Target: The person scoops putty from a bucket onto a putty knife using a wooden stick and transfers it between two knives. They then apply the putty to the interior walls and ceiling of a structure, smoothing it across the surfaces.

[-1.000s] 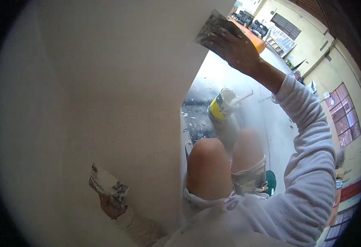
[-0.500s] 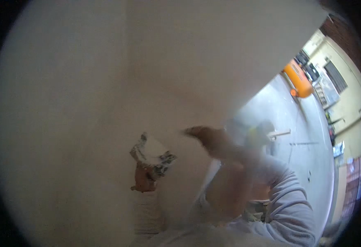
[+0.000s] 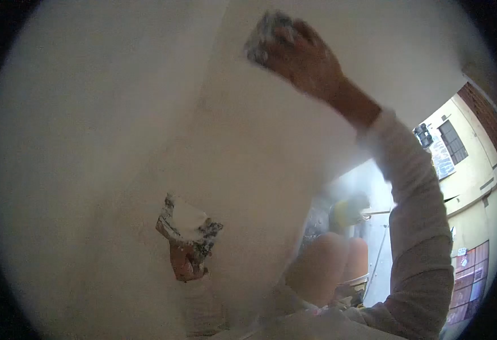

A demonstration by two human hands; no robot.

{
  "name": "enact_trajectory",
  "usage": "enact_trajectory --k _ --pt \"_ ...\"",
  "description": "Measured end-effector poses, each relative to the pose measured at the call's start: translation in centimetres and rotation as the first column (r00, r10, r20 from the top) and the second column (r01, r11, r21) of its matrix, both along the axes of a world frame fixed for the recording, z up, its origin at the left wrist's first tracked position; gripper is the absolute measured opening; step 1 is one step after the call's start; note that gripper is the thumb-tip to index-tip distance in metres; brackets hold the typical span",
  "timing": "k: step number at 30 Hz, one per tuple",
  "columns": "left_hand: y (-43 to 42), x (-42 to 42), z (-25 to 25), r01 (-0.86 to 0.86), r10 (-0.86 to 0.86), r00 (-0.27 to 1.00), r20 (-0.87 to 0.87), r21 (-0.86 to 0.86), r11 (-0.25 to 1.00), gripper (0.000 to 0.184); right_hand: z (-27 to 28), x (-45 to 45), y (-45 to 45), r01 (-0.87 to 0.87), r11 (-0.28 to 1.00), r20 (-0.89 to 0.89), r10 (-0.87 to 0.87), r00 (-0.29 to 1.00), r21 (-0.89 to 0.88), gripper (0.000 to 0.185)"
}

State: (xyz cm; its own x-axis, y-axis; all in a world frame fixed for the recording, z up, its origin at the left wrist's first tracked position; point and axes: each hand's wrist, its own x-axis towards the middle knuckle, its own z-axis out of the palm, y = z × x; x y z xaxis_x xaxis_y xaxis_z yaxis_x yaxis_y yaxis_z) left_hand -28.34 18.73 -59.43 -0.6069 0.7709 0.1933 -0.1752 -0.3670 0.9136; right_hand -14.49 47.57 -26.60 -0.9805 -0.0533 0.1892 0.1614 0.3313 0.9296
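The right hand's grip is closed on a flat, grey-smeared blade [image 3: 261,35], its fingers laid over the back; that right hand [image 3: 311,62] is raised high in front of a broad pale wall [image 3: 259,147]. The blade juts beyond the fingertips, up and to the left as I look, and its outer edge slants across the line of the forearm. Whether that edge touches the wall I cannot tell; it is blurred.

The left hand [image 3: 187,263] is low, its grip closed around the underside of a second flat plate [image 3: 207,237] that carries a patch of white paste [image 3: 187,215]. The plate's broad edge slopes down toward the right. To my eye the line between these two tools matters most: the paste lies below and to the left of the blade, well apart from it, with bare wall showing between. The left hand is the one at the paste; the right is far above.

Farther out are a pale sleeve [image 3: 421,226] and bent legs [image 3: 322,266]. Beyond the knees stands a hazy yellow bucket [image 3: 345,212] on the floor [image 3: 379,249], with a stick [image 3: 380,212] beside it, pointing right.
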Motion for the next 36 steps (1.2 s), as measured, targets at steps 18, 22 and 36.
enact_trajectory --k 18,22,36 --pt "-1.5 1.8 -6.2 -0.018 0.038 0.998 0.043 -0.401 0.916 0.042 6.5 -8.7 10.4 0.477 0.877 0.072 -0.480 0.874 0.065 0.033" --pt "-2.0 1.6 -6.5 -0.009 0.025 0.999 0.035 -0.398 0.917 0.042 7.4 -9.6 0.4 0.891 0.436 0.162 -0.895 0.415 0.127 0.036" --pt "-1.3 -1.2 -8.0 0.132 -0.103 0.983 0.153 -0.200 0.971 0.043 -6.5 -9.7 9.1 0.303 0.953 0.005 -0.303 0.953 -0.017 0.013"
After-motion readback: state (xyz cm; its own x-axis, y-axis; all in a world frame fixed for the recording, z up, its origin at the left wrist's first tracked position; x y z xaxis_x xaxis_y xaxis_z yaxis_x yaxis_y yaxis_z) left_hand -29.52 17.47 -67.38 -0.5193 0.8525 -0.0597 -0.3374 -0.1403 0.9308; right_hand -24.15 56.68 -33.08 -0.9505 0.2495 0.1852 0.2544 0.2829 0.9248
